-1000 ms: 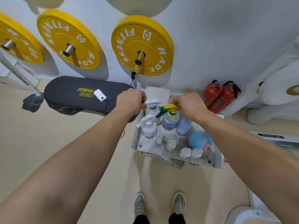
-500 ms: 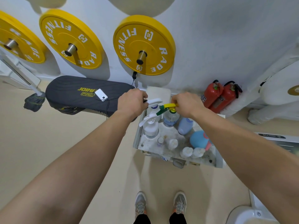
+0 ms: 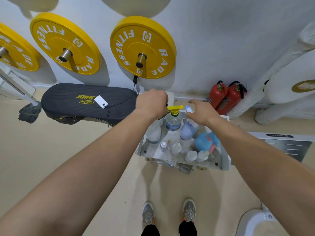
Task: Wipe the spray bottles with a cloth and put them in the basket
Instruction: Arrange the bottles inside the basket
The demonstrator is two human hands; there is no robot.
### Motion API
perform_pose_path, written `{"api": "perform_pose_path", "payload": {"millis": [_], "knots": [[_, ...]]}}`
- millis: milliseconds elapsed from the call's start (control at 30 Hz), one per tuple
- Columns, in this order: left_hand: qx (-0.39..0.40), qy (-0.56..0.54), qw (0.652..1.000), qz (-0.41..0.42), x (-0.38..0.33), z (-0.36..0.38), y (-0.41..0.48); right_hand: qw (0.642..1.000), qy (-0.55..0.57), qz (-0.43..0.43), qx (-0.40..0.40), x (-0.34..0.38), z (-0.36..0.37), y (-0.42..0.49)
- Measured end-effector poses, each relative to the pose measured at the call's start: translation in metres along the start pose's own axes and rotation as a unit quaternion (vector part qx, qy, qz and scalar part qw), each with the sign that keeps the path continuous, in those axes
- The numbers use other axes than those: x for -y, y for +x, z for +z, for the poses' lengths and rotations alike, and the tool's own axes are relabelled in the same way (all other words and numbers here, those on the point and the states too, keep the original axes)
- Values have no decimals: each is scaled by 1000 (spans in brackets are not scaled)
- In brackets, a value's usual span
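Beige floor (image 3: 85, 159) holds a white tray (image 3: 225, 160) — clear bottle (image 3: 173, 122), yellow trigger (image 3: 175, 108).

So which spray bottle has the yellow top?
The clear bottle at the back of the tray, right beside the left hand. No other bottle there has any yellow.

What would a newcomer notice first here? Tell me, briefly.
The big yellow weight plates hung on the white wall dominate the upper part of the view. Below them, the left hand and the right hand reach over a white tray crowded with bottles, among them a clear spray bottle with a yellow trigger. Two red fire extinguishers stand against the wall, right of the tray.
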State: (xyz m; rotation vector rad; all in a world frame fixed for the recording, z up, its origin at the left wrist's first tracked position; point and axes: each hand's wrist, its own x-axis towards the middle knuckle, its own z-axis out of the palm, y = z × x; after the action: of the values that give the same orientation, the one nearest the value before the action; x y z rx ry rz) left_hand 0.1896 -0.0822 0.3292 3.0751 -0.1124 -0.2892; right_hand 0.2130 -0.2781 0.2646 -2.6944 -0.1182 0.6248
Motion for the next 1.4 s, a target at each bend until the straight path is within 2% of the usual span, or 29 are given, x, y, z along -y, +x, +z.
{"api": "perform_pose_path", "payload": {"millis": [133,300,600,900,1033,1400], "knots": [[27,50,998,10,-13,6,14,999,-53,9,6,3,0,1],[42,60,997,10,-12,13,19,997,-72,34,10,0,0,-11],[43,30,999,4,-10,13,19,974,-182,-132,22,18,-2,-28],[36,14,999,3,-8,15,20,934,-270,-233,35,34,16,-44],[35,9,999,3,-6,16,20,921,-286,-262,48,38,16,-48],[28,-36,999,6,0,17,16,919,-277,-281,-10,47,39,-45]]}}
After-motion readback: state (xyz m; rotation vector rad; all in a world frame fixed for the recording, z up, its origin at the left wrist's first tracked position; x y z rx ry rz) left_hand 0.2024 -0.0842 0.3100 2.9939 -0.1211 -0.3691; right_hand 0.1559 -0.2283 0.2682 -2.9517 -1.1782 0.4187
